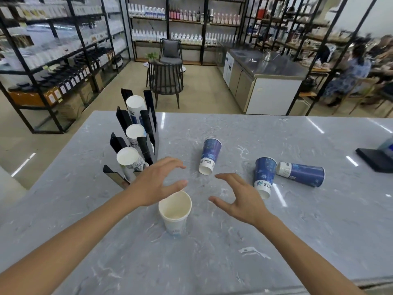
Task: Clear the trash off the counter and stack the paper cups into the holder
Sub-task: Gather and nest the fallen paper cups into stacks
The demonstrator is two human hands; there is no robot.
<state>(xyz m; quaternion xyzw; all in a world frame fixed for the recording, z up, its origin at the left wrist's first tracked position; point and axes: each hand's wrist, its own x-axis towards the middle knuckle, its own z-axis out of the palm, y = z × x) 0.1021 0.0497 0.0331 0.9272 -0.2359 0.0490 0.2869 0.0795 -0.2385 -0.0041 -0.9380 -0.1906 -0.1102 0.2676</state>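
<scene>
Loosely spread, both hands' grips [156,184] [238,198] hold nothing.

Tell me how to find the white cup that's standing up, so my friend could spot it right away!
Start at the big grey marble counter and look at its near middle, between the person's two open hands. There stands the white paper cup, just below the left hand. It is the only loose cup standing upright, mouth up; the three blue paper cups farther back are tipped or upside down.
</scene>
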